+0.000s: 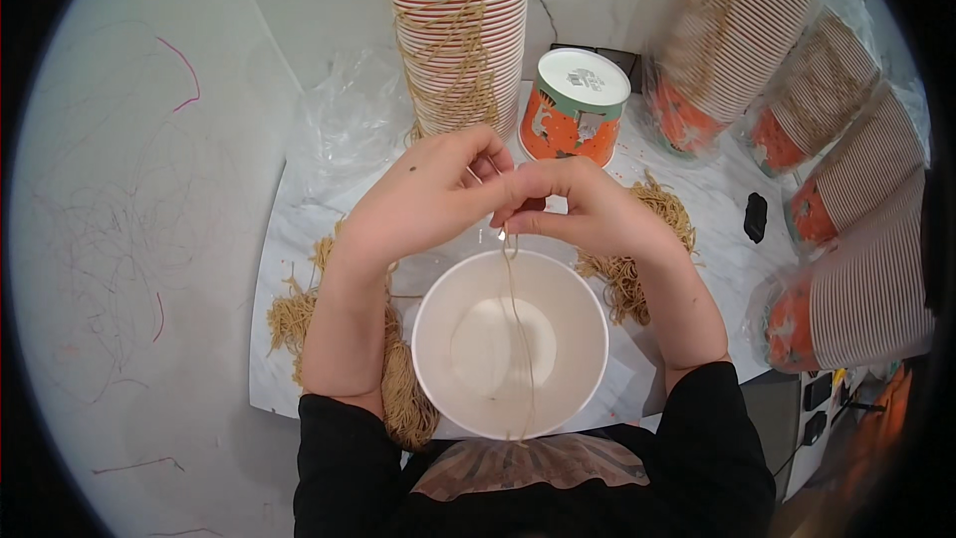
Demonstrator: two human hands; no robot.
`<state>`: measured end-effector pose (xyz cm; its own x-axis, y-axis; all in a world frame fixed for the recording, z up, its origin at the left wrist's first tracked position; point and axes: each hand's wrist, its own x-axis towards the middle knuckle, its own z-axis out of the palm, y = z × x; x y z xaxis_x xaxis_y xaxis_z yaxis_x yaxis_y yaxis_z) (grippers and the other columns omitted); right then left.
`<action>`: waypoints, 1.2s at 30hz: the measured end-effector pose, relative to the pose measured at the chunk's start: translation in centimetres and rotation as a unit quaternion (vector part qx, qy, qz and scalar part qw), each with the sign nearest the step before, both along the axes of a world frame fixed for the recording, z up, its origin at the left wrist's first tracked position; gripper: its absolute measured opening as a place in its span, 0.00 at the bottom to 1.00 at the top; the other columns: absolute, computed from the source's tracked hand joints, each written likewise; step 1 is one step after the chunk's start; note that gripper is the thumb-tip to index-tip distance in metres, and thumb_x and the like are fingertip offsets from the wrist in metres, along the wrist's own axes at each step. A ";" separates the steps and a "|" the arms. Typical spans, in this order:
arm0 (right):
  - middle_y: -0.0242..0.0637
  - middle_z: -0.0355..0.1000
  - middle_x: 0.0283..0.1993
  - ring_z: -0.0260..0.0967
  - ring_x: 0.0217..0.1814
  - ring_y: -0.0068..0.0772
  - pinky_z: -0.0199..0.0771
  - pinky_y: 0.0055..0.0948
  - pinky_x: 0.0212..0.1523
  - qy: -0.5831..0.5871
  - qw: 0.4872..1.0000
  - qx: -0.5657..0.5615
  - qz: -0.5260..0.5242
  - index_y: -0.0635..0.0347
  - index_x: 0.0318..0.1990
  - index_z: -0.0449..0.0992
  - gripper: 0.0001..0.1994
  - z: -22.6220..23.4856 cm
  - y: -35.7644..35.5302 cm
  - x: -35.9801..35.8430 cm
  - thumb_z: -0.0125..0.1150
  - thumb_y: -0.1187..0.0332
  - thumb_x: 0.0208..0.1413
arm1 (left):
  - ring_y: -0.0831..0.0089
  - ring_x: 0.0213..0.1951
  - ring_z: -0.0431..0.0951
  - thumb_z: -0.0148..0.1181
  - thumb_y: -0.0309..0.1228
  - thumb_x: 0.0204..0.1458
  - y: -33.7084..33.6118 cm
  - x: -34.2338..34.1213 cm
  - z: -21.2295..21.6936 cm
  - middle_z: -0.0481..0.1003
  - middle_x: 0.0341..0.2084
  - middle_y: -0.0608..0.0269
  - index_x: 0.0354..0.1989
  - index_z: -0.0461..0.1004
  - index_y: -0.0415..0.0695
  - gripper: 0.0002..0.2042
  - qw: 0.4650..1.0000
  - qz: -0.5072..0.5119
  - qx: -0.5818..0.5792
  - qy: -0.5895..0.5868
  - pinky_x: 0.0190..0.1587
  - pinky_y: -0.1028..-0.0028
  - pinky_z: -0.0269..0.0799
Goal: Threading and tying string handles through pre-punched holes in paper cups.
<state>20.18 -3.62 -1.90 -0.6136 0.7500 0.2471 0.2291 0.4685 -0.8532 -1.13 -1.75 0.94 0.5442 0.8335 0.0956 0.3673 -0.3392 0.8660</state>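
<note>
- Both hands meet just beyond the far rim of the open white bucket [576, 324], and the string [514, 289] dangles right below them.
- Right hand [588, 201]: thumb and fingertips look pinched on the top of that string, where there's a small loop.
- Left hand [433, 187]: fingers curled, thumb up against the right hand's fingers. Can't tell if it's gripping any string, the fingertips are hidden.
- The string's loose length hangs down across the bucket's opening to the near rim.
- Tan string bundles lie either side: a thick hank [408, 394] just left of the bucket, a messy pile [619, 284] by the right forearm.
- Behind the hands: a tall bucket stack [460, 50] draped with string, plus an upside-down orange bucket [573, 120].
- Plastic-wrapped stacks [742, 25] line the right side.
</note>
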 end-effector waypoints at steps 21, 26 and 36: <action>0.27 0.74 0.26 0.69 0.29 0.15 0.71 0.20 0.31 -0.031 0.986 -0.015 -0.161 0.64 0.31 0.75 0.08 1.5 0.2 1.3 0.72 0.75 0.50 | 0.74 0.28 0.81 0.64 0.22 0.44 -0.4 0.2 -0.5 0.80 0.24 0.58 0.32 0.79 0.35 0.06 0.983 0.038 0.127 0.130 0.35 0.74 0.76; 0.27 0.74 0.26 0.69 0.29 0.15 0.71 0.20 0.31 -0.032 0.984 -0.017 -0.175 0.64 0.30 0.75 0.08 1.2 0.4 1.6 0.72 0.75 0.49 | 0.65 0.29 0.82 0.67 0.27 0.44 -1.6 0.4 0.6 0.80 0.25 0.55 0.29 0.80 0.38 0.06 0.950 0.090 0.209 0.216 0.34 0.69 0.75; 0.25 0.74 0.28 0.71 0.32 0.14 0.72 0.20 0.36 -0.052 0.987 -0.002 -0.152 0.63 0.31 0.75 0.08 0.9 0.3 0.5 0.71 0.77 0.50 | 0.69 0.31 0.81 0.64 0.22 0.47 -0.8 0.4 -0.4 0.76 0.33 0.58 0.32 0.78 0.37 0.05 0.975 0.012 0.191 0.113 0.34 0.73 0.76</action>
<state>20.68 -3.33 -0.98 -0.3821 0.9042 0.1910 0.4449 0.3611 -0.8195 -0.76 -2.55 0.56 0.5675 0.7734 0.2824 0.5458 -0.6102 0.5743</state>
